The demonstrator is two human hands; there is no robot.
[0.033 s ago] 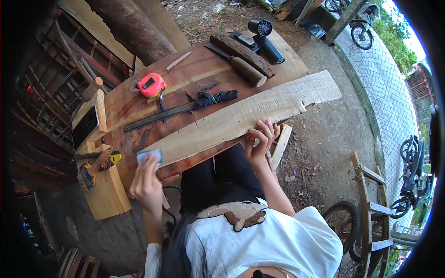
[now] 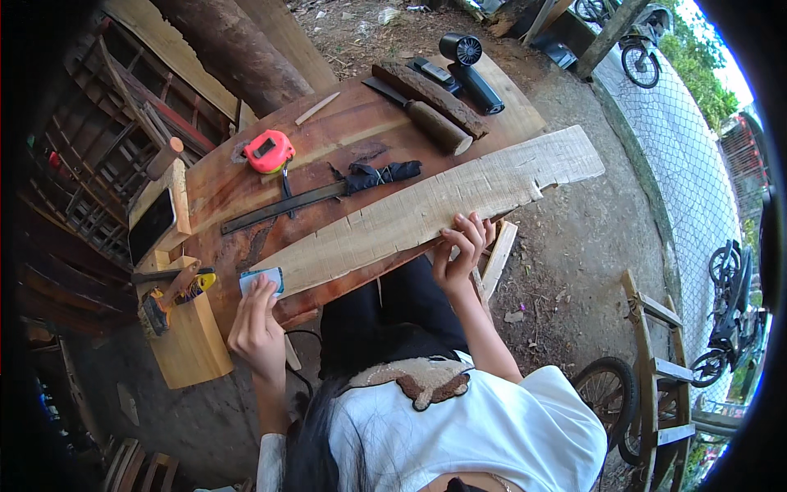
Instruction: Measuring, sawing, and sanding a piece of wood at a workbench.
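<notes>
A long pale wooden board [image 2: 393, 211] lies slantwise over the near edge of the table, its narrow end at the left and a notched, wider end at the right. My left hand [image 2: 261, 332] presses a small light-blue folded piece, which looks like sandpaper [image 2: 250, 283], at the board's narrow tip. With fingers curled over the near edge, my right hand [image 2: 461, 254] grips the board around its middle; the thumb is mostly hidden. Beyond the board rests a long dark blade [image 2: 283, 207] with a black-wrapped handle [image 2: 384, 175].
On the wooden table [image 2: 217, 184] are a red tape measure [image 2: 269, 152], a wooden-handled knife [image 2: 437, 125], a bark-edged strip [image 2: 430, 98] and a small fan [image 2: 461, 49]. A phone [image 2: 153, 223] leans at the left, near a yellow-and-black tool [image 2: 156, 313]. A wooden ladder [image 2: 672, 369] stands right.
My left hand and the sandpaper have shifted slightly left and down at the board's tip. The right hand and the board stay in place.
</notes>
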